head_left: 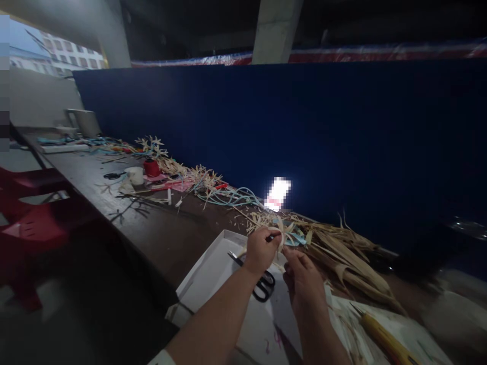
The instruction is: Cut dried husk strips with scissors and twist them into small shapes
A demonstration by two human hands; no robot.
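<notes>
My left hand (261,249) is closed around a small flower-shaped bundle of dried husk strips (286,234), held just above a white tray (207,263). My right hand (302,274) pinches the lower end of the same bundle from below. Black-handled scissors (258,281) lie in the tray under my left wrist. A heap of dried corn husks (350,258) lies on the table just right of my hands.
A long dark wooden table (152,228) runs along a blue partition (304,132). Further along it lie finished husk flowers (154,144), a red spool (151,167), a white cup (135,175), light blue cord (232,195) and another pair of scissors (113,175). Red plastic chairs (30,203) stand left.
</notes>
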